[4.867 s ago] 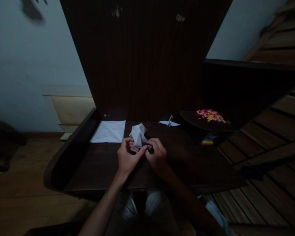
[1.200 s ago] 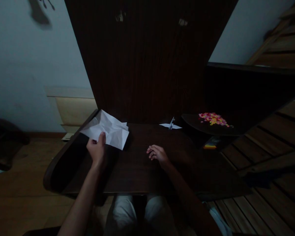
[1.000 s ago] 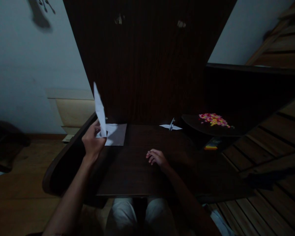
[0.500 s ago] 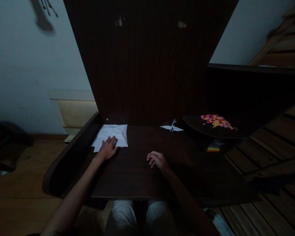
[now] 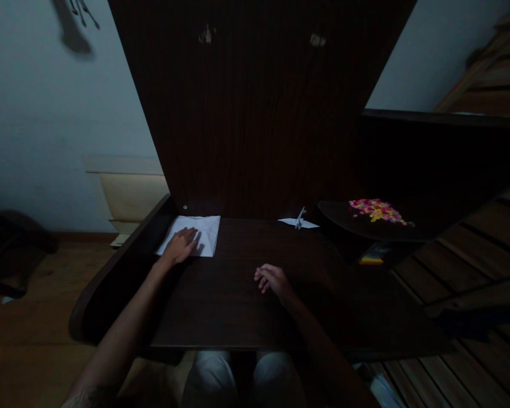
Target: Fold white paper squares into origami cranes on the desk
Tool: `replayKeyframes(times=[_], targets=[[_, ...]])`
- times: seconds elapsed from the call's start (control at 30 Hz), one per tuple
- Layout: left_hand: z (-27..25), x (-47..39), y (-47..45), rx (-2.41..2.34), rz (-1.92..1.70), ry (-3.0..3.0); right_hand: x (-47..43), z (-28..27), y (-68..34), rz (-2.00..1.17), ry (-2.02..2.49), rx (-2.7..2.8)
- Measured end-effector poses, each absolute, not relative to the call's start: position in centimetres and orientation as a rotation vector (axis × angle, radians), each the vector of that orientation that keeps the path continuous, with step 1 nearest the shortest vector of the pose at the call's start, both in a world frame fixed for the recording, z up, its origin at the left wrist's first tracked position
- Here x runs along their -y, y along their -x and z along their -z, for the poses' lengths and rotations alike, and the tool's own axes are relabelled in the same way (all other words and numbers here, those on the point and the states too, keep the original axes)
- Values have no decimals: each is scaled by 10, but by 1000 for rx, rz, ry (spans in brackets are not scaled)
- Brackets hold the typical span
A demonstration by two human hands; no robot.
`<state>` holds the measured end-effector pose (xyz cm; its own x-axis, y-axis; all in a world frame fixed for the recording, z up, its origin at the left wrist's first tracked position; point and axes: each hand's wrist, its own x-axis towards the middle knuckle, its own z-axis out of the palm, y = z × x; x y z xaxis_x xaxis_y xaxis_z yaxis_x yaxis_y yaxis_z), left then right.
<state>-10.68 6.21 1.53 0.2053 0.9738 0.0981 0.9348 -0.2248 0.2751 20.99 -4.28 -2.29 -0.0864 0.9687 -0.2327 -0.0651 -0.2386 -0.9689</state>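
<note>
My left hand [image 5: 181, 246] reaches over a stack of white paper sheets [image 5: 208, 233] at the left of the dark desk, its fingers stretched out and the hand open. The upper sheets show faint creases, and part of the stack is hidden under the hand. My right hand [image 5: 272, 279] hovers over or rests on the middle of the desk, its fingers loosely bent and holding nothing. A folded white paper crane [image 5: 298, 221] with spread wings stands by the back panel, beyond and right of my right hand.
Many small pink, red and yellow pieces [image 5: 378, 211] lie on a raised shelf [image 5: 344, 221] at the right. Beneath it shows a rainbow-striped item [image 5: 371, 260]. A curved side panel [image 5: 110, 283] bounds the desk [image 5: 221, 317] on the left, and a tall dark panel [image 5: 255, 124] rises behind.
My left hand has slid left and slightly away over the paper. The sheets now lie more evenly stacked, with their near edges lined up. My right hand has stayed nearly still.
</note>
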Motion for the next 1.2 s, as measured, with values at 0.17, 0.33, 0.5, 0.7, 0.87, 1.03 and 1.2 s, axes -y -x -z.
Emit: replayKeyframes(times=[0.17, 0.33, 0.5, 0.7, 0.87, 1.03, 1.2], targets=[[-12, -84, 93, -2034, -250, -2223, 44, 19, -209, -1473, 1291, 1070], [7, -96, 91, -2056, -130, -2260, 48, 15, -210, -1444, 1301, 1065], [14, -100, 94, -2058, -65, -2217, 36, 10, -221, -1338, 1366, 1192], [9, -100, 92, -2032, -61, -2196, -15, -20, -267, -526, 1523, 1545], [9, -99, 92, -2025, -79, -2235, -53, -47, -301, 48, 1968, 1656], [8, -102, 93, -1989, -47, -2195, -71, -47, -317, 89, 2276, 1743], [5, -101, 93, -1984, -70, -2205, -79, -42, -323, 88, 2356, 1814]])
